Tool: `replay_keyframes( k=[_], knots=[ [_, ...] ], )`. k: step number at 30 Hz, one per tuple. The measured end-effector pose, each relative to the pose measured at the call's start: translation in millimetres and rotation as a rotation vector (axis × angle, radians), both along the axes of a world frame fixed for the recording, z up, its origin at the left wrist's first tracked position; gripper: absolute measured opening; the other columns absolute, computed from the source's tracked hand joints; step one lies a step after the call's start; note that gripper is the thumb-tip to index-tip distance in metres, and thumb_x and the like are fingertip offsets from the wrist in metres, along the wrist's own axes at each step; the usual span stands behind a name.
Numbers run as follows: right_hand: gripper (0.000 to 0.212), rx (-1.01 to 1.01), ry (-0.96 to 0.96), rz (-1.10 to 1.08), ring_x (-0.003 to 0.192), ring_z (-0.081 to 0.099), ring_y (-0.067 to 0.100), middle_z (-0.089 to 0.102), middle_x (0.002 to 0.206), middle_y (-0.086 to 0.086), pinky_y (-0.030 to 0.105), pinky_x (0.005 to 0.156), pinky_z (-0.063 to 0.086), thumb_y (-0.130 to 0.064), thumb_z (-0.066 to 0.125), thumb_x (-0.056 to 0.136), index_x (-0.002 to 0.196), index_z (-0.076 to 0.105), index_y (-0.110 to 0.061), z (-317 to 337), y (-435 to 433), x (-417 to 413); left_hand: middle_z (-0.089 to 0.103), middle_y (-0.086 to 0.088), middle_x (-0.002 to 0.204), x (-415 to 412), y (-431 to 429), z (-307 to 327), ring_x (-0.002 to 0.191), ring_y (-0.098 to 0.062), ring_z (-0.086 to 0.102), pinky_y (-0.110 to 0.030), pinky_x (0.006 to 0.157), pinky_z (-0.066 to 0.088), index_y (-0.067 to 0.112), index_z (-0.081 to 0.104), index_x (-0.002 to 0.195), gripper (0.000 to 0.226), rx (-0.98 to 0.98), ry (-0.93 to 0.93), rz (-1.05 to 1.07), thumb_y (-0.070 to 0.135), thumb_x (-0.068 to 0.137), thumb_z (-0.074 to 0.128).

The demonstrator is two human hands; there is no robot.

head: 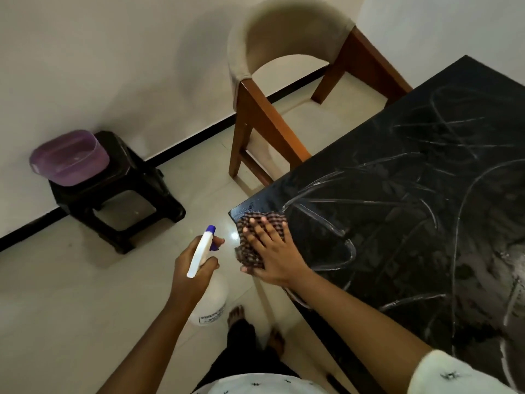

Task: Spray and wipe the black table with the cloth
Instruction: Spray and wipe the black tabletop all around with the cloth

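Right-hand fingers [257,227] were spread flat, pressing the brown-and-white checked cloth [255,223] onto the near corner of the glossy black tabletop [397,194]; the right hand [272,251] lay palm down over the cloth, partly past the table edge. Forearm extended from lower right, wrist nearly straight.

Left-hand fingers [218,240] were curled around the neck of the white plastic spray bottle with a blue nozzle [203,251], one finger at the trigger. The left hand [193,268] held the bottle off the table, over the pale tiled floor [85,308], nozzle pointing up and away, towards the corner.

Step in hand, as judged: wiping the corner. Small droplets showed on the tabletop just beyond the cloth, and pale curved smear tracks covered much of the rest of the surface, so the job looked well along but not finished.

Next move likely calls for sweeping the cloth through the droplets with even pressure, keeping it from slipping off the edge, then re-spraying streaked areas.

Beyond: a wooden chair with beige upholstered back [284,52], and a purple plastic tub [69,157] on a black stool [119,200].
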State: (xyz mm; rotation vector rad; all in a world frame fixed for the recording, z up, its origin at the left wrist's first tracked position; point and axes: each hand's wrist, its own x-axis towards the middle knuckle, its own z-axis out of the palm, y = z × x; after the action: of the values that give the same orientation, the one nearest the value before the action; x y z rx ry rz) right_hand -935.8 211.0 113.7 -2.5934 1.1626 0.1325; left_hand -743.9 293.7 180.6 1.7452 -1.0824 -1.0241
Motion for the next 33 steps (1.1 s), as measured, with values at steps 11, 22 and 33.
replay_keyframes(
  k=[11,22,33],
  knots=[
    [0.081,-0.058,0.008,0.178,0.147,-0.002,0.023,0.006,0.161,0.001,0.06,0.115,0.0,-0.076,0.016,0.087,0.152,0.01,-0.029,-6.4,-29.3,8.3,0.07,0.016,0.102,14.6,-23.6,-7.6,0.102,-0.007,0.065,-0.031,0.086,0.052,0.02,0.065,0.107,0.039,-0.043,-0.008,0.008,0.008,0.071,0.057],
    [0.062,-0.085,-0.023,-0.059,0.148,0.003,0.022,0.011,0.161,-0.002,0.058,0.115,0.002,-0.061,0.019,0.096,0.151,0.01,-0.034,-3.1,-48.2,27.2,0.069,0.002,0.11,16.8,-42.5,-16.7,0.104,-0.015,0.064,-0.034,0.087,0.054,0.012,0.064,0.112,0.04,-0.031,-0.009,0.0,0.016,0.073,0.057],
    [0.082,-0.123,0.117,-0.31,0.145,0.012,0.027,0.02,0.157,0.009,0.054,0.115,0.005,-0.073,0.022,0.086,0.146,0.029,-0.019,2.3,-129.2,-18.1,0.066,0.014,0.108,9.4,-56.2,-15.5,0.103,-0.011,0.063,-0.021,0.081,0.052,0.025,0.062,0.109,0.036,-0.056,-0.01,-0.042,0.018,0.074,0.06]
  ],
)
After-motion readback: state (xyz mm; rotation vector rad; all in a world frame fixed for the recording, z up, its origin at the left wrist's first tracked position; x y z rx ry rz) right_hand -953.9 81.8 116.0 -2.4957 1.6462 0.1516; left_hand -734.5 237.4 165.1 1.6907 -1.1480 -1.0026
